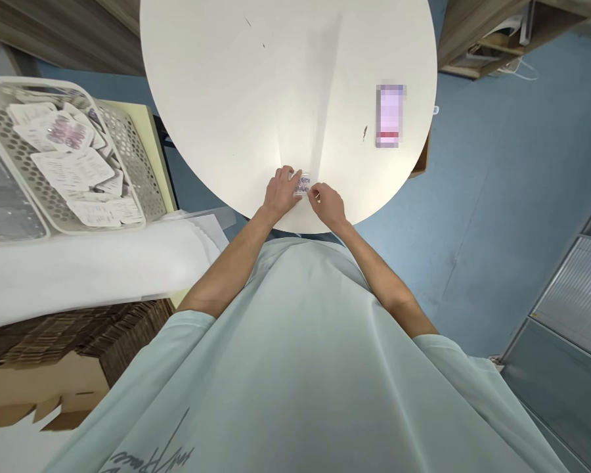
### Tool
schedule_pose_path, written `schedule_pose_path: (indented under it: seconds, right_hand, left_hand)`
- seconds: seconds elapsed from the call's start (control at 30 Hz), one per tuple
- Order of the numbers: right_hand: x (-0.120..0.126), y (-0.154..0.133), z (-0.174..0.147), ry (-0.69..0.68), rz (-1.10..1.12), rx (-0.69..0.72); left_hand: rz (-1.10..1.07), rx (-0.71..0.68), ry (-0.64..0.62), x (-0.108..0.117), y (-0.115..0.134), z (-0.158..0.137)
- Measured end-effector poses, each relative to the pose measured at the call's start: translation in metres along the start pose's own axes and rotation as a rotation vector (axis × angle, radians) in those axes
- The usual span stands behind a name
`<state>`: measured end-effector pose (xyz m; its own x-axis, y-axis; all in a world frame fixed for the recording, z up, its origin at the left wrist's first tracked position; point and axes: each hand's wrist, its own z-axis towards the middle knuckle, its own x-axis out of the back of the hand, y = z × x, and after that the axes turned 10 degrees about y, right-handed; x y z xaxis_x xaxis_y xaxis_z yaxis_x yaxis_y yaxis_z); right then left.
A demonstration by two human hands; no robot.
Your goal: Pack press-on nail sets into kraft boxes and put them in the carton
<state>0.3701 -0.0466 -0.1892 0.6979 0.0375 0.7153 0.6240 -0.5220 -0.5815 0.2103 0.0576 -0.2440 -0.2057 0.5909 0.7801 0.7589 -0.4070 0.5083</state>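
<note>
A small clear pack [303, 184] with rows of purple pieces inside lies at the near edge of the round white table [217, 98]. My left hand [280, 192] holds its left side, the thumb and fingers closed around that edge. On the other side, my right hand [328, 204] is closed in a pinch at the pack's right edge. Whether those fingertips grip the pack itself or something thin on it is too small to tell.
A blurred pinkish rectangle [390, 117] lies on the table's right. At left, a perforated white basket [128, 157] holds many white cards and a pack of pink pieces. Below it are white sheets [103, 263] and stacked flattened cardboard [79, 335]. Wooden shelving [473, 39] stands back right.
</note>
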Motion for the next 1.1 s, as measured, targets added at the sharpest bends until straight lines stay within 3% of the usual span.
schedule_pose_path:
  seconds: [0.17,0.3,0.47,0.87,1.1]
  right_hand:
    - [-0.021,-0.015,0.009,-0.077,-0.046,0.033]
    - [-0.032,-0.019,0.015,-0.1,-0.019,0.016]
    - [-0.039,-0.015,0.017,-0.124,-0.009,0.02]
    - [-0.045,-0.012,0.016,-0.145,-0.02,0.01]
    - [-0.031,0.023,0.022,0.107,0.086,-0.205]
  left_hand:
    - [-0.127,0.077,0.068,-0.003,0.003,-0.012]
    - [-0.378,0.29,0.203,-0.011,-0.002,-0.026]
    - [-0.593,0.482,0.217,-0.017,0.001,-0.032]
    - [-0.547,0.659,0.29,-0.015,0.003,-0.021]
    - [-0.473,0.649,0.323,-0.023,-0.003,-0.017]
